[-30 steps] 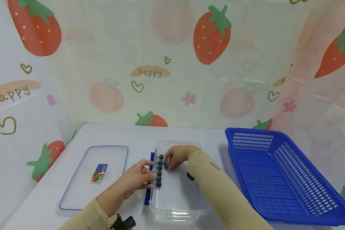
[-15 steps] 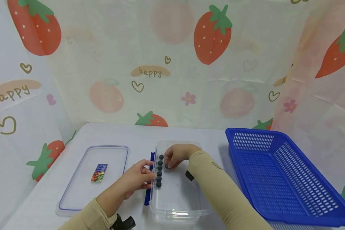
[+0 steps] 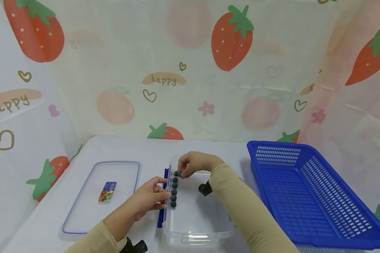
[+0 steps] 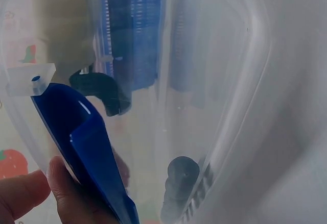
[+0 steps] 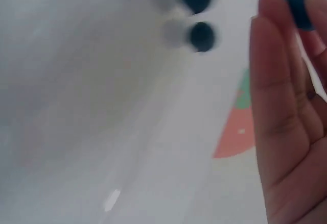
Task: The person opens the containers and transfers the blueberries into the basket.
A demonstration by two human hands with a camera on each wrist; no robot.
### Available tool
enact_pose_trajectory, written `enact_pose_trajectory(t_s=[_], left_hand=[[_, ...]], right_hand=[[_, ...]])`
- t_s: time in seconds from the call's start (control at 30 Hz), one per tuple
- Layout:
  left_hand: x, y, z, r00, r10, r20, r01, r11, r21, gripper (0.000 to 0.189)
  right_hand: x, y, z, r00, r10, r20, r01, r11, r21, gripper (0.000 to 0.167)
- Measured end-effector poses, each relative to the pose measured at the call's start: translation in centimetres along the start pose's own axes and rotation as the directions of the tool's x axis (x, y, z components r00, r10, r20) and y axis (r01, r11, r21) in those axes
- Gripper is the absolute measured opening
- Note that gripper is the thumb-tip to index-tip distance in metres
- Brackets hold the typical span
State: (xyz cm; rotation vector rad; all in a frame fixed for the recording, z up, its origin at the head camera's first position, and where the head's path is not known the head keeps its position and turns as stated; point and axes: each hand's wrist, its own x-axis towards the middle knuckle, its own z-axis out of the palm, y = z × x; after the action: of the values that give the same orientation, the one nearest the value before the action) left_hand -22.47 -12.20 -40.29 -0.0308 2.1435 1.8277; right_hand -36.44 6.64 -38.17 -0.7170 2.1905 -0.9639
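A clear plastic box stands on the white table, a blue latch flap hanging along its left side. Several dark blueberries lie in a row inside, along the left wall. My left hand grips that wall, thumb over the rim and fingers outside beside the flap; the left wrist view shows its fingers close behind the flap. Near the far left corner, my right hand pinches one blueberry between thumb and fingers, close to the far end of the row.
Left of the box lies a clear lid with a purple-blue edge and a small printed card on it. A large blue perforated basket stands at the right. Printed cloth hangs behind the table.
My right hand has risen from the box floor with the blueberry and moved toward the far left corner. The left hand keeps its place on the wall. The head view has shifted slightly.
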Motion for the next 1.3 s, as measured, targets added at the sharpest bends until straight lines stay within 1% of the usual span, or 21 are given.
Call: enact_pose_trajectory(t_s=[0.17, 0.37, 0.5, 0.7, 0.8, 1.0, 1.17, 1.3], left_hand=[[-0.1, 0.0, 0.0, 1.000, 0.000, -0.006, 0.000, 1.000, 0.004, 0.052], [-0.1, 0.1, 0.1, 1.000, 0.002, -0.008, -0.002, 1.000, 0.009, 0.052], [0.0, 0.0, 0.1, 1.000, 0.001, -0.009, -0.001, 1.000, 0.006, 0.054], [0.0, -0.1, 0.1, 1.000, 0.002, -0.006, -0.002, 1.000, 0.004, 0.053], [0.0, -0.1, 0.1, 1.000, 0.003, -0.007, -0.003, 1.000, 0.005, 0.051], [-0.1, -0.1, 0.1, 1.000, 0.005, -0.009, -0.005, 1.000, 0.009, 0.049], [0.0, -0.1, 0.1, 1.000, 0.009, -0.007, -0.009, 1.000, 0.011, 0.048], [0.0, -0.1, 0.1, 1.000, 0.013, -0.004, -0.013, 1.000, 0.010, 0.048]], right_hand=[[-1.0, -1.0, -1.3, 0.999, -0.037, -0.034, 0.035, 0.999, -0.034, 0.009], [-3.1, -2.3, -3.8, 0.994, -0.068, -0.083, 0.059, 0.992, -0.109, 0.008], [-5.0, -2.7, -5.7, 0.989, -0.090, -0.119, 0.075, 0.990, -0.122, 0.009], [-8.8, -2.5, -8.6, 0.974, -0.123, -0.190, 0.098, 0.986, -0.135, 0.012], [-10.8, -1.9, -9.8, 0.960, -0.133, -0.246, 0.099, 0.984, -0.146, 0.013], [-14.4, 0.5, -11.7, 0.926, -0.118, -0.358, 0.086, 0.991, -0.106, 0.018], [-16.7, 2.9, -12.9, 0.891, -0.078, -0.447, 0.046, 0.996, -0.082, 0.023], [-18.3, 4.6, -13.8, 0.868, -0.057, -0.493, 0.052, 0.998, -0.024, 0.027]])
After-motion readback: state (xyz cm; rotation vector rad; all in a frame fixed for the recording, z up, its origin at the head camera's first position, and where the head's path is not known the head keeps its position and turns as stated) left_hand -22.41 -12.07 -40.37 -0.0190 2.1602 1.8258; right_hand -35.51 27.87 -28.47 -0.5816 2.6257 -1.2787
